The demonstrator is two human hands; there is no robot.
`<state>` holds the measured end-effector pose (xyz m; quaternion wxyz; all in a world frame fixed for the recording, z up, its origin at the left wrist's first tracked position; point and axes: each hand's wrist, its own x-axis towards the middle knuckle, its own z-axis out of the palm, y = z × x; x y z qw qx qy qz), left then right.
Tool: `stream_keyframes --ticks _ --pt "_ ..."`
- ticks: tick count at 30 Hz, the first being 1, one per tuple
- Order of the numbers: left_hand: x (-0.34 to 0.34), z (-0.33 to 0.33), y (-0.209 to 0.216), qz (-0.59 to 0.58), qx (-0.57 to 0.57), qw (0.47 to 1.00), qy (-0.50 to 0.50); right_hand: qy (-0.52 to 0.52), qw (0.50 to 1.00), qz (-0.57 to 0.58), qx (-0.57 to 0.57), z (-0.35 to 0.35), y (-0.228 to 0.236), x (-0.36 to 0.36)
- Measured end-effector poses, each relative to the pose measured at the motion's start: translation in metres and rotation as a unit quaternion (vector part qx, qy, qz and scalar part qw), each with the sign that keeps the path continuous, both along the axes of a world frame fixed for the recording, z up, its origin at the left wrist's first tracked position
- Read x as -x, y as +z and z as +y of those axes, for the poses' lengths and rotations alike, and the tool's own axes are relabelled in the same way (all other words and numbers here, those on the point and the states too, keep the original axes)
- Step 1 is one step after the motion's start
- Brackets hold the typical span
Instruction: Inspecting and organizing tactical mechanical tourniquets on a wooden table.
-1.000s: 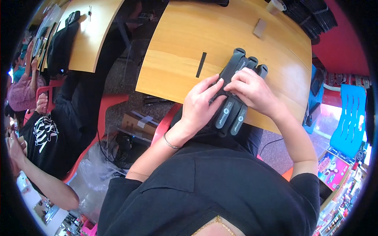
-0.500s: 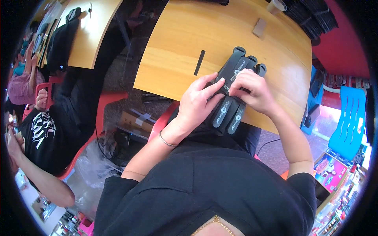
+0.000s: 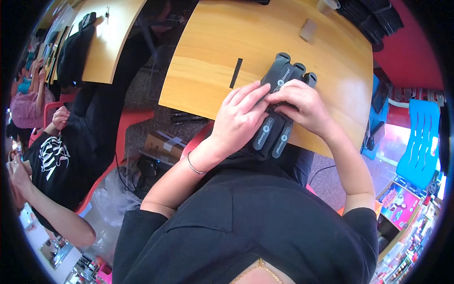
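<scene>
A bundle of dark grey straps (image 3: 267,132) with slotted, rounded ends and pale printing lies across the near edge of the wooden table, its lower ends reaching past the edge. My left hand (image 3: 239,116) wraps its fingers along the bundle's left side and holds it at the middle. From the right, my right hand (image 3: 305,105) brings bent, closed fingers to the same middle part, its fingertips meeting those of my left hand. Whatever the right fingertips pinch there is hidden. Left of the bundle, a short black strip (image 3: 236,73) lies flat on the tabletop.
On the table (image 3: 203,61) are a small tan block (image 3: 308,30) and, at the far edge, a cup (image 3: 327,5). Dark bundles (image 3: 369,19) stand behind at right. A blue chair (image 3: 418,142) is at right. Another person (image 3: 61,156) sits at left.
My right fingertips have moved left over the bundle's middle to meet my left fingertips. The left fingers have drawn closer together. The bundle has kept its place on the table.
</scene>
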<state>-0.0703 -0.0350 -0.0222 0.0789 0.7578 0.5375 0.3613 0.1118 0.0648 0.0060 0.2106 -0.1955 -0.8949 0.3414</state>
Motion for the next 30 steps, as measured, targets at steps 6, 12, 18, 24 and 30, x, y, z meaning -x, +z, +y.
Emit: stream_keyframes --ticks 6,12,18,24,30 --pt "0.006 0.005 -0.004 -0.034 0.039 0.998 -0.044 0.008 1.0 -0.011 -0.003 0.0 0.005 0.004" --pt "0.006 0.004 -0.008 -0.073 0.027 0.996 -0.039 0.055 0.998 -0.024 0.033 0.007 0.005 0.0" --pt "0.007 0.006 -0.007 -0.043 0.023 0.998 -0.042 0.027 0.996 -0.014 0.085 0.002 0.003 -0.007" --pt "0.006 0.014 0.003 -0.002 0.015 0.999 -0.041 -0.294 0.948 0.017 0.119 -0.033 0.015 -0.022" --pt "-0.011 0.001 -0.004 -0.029 0.023 0.999 -0.007 -0.394 0.893 -0.004 0.217 -0.074 0.01 -0.027"
